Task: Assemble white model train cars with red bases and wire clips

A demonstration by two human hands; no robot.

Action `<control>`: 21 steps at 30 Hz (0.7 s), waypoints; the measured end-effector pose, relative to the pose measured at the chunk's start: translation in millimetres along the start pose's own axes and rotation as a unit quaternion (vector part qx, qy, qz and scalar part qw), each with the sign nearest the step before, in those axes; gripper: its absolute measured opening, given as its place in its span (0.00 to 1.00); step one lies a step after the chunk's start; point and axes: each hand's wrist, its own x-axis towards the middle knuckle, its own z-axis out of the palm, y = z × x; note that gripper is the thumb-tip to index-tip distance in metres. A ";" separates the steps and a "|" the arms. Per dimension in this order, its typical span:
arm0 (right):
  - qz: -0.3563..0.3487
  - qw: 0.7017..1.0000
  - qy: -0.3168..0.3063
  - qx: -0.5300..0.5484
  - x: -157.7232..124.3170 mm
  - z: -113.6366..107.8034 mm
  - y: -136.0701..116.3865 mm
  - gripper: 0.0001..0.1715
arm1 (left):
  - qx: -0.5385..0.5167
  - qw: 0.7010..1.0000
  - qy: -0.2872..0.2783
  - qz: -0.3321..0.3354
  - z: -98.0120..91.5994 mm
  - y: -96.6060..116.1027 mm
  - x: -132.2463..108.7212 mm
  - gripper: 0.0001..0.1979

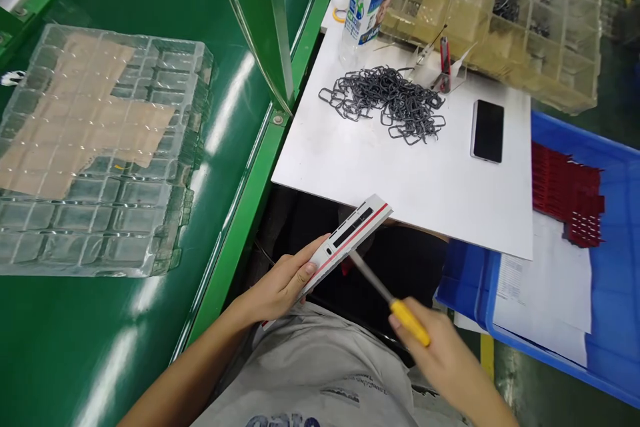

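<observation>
Yellow-handled, metal-bladed tool (407, 320) is gripped in the right hand (436, 340); the left hand (280, 285) clasps the red-striped panel (349, 238), seemingly steadying it.

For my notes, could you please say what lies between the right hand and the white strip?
The head view shows a yellow-handled tool, its metal shaft pointing towards the strip.

We take this for a factory workshop. Towards one o'clock, loose black clips (400, 100) lie heaped on our white worktop (400, 177), and beyond them stands a sectioned box (470, 17) of small parts (507, 8). At three, a blue crate (620, 300) holds red pieces (565, 187) and papers (550, 287). At nine, a clear compartment tray (133, 203) rests on a long, glossy green surface (65, 340).
</observation>
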 end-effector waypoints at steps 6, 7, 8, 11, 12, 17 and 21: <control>-0.002 0.999 -0.023 -0.028 3.9 0.2 0.2 0.10 | 0.004 1.000 -0.002 -0.004 -3.7 -1.3 4.6 0.37; 0.005 1.000 -0.005 -0.020 4.2 -1.4 -0.3 0.13 | 0.002 1.000 0.002 -0.004 -4.2 -1.2 5.3 0.37; 0.006 1.000 -0.005 -0.022 4.3 -2.5 -1.2 0.13 | 0.006 1.000 0.009 0.002 -4.8 -0.9 6.0 0.37; -0.022 0.993 -0.093 -0.067 5.2 -0.6 -4.6 0.04 | 0.020 0.999 0.023 0.021 -6.4 -0.2 8.1 0.37; -0.028 0.990 -0.112 -0.076 5.9 1.1 -5.1 0.03 | 0.016 0.999 0.022 0.018 -7.0 -0.3 8.7 0.38; 0.006 0.997 -0.044 -0.063 11.0 5.7 -5.3 0.09 | -0.037 0.999 0.026 -0.018 -10.7 -2.0 12.4 0.41; -0.016 0.996 -0.071 -0.044 9.5 -13.2 -6.4 0.08 | -0.081 0.994 0.067 -0.026 -11.1 -2.3 11.0 0.41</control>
